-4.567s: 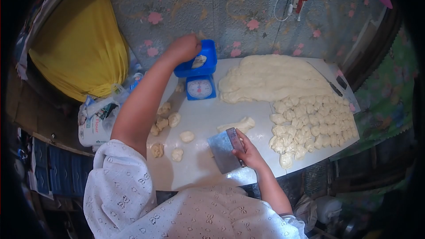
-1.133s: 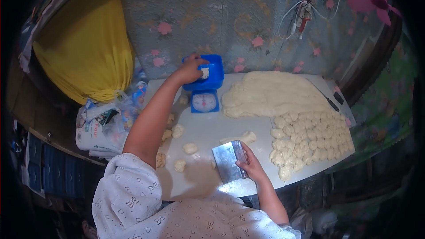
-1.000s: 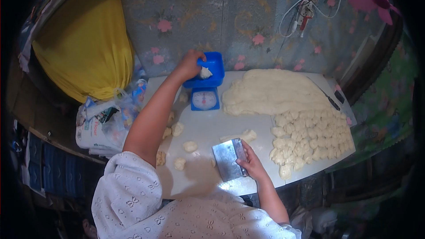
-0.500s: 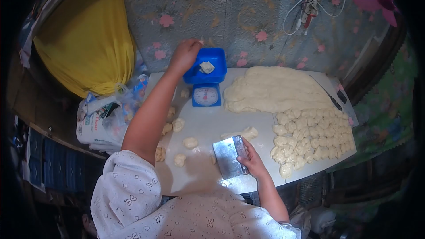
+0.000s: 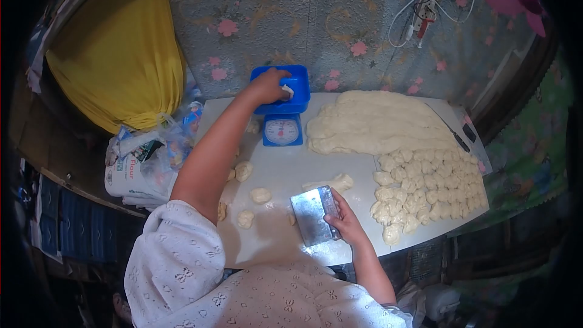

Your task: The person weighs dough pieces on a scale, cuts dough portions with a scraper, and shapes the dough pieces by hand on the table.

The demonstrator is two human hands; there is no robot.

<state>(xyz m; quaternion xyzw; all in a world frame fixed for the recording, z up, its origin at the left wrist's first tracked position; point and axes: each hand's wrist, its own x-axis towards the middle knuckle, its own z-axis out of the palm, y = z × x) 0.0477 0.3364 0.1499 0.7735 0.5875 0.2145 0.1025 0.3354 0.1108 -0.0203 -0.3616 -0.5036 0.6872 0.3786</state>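
Observation:
My left hand point(image 5: 271, 87) reaches into the blue tray point(image 5: 299, 76) of a kitchen scale point(image 5: 283, 130), its fingers closed around a small dough piece point(image 5: 288, 92) that they partly cover. Low over the front of the table, my right hand point(image 5: 347, 223) grips a metal dough scraper point(image 5: 311, 215) by its handle edge. Just behind the scraper lies a strip of dough point(image 5: 340, 183). Several loose dough pieces, one of them a round lump point(image 5: 261, 195), rest to the scraper's left, some partly behind my left forearm.
A large dough slab point(image 5: 379, 123) lies along the back of the table point(image 5: 276, 243), with rows of small dough balls point(image 5: 434, 185) in front. A dark-handled knife point(image 5: 460, 140) rests by the right edge. Plastic bags point(image 5: 130, 173) stand at the left. The wall rises behind.
My left hand has come down from above the tray's rim onto the dough piece inside. My right hand and the scraper have hardly moved.

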